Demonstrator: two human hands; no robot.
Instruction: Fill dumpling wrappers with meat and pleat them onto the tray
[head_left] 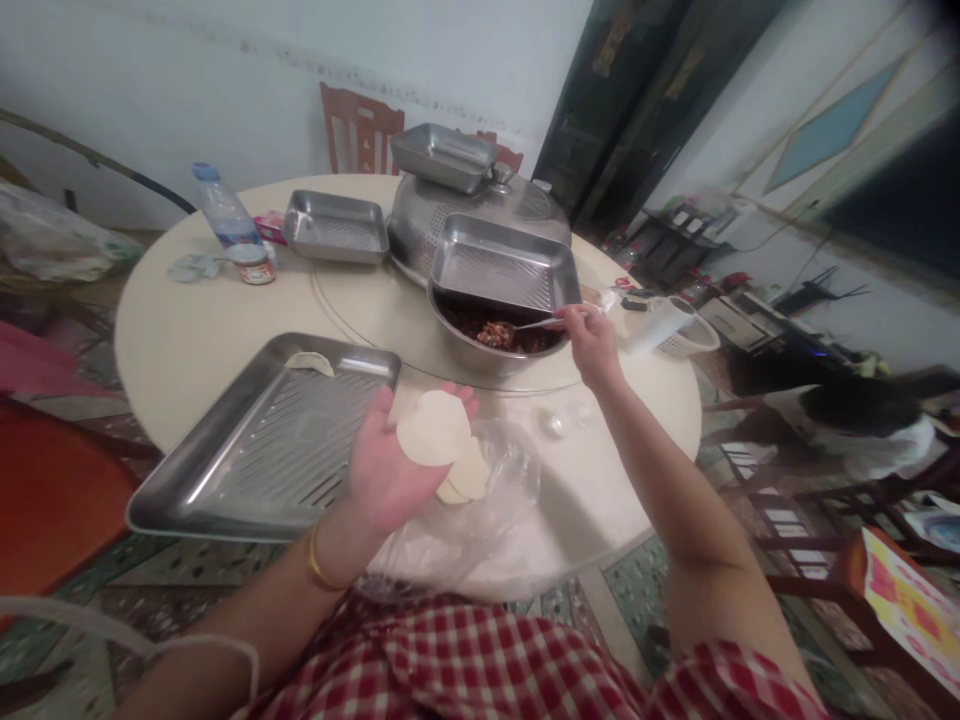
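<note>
My left hand (390, 460) lies palm up and open over the table's near edge, and a round white dumpling wrapper (433, 428) rests flat on its fingers. More wrappers (466, 478) lie below it on a clear plastic bag (480, 520). My right hand (592, 340) pinches the handle of a metal spoon (525, 326). The spoon's tip holds a scoop of dark minced filling inside a steel bowl (480, 352). One folded dumpling (309, 362) sits at the far end of a large steel tray (225, 480), left of my left hand.
A round cream table (195, 330) carries more steel trays (334, 228), a domed steel colander, a water bottle (223, 212) and a small jar (253, 264). A white basket (686, 338) sits at the right edge. Wooden chairs stand behind and right. A person sits low at the right.
</note>
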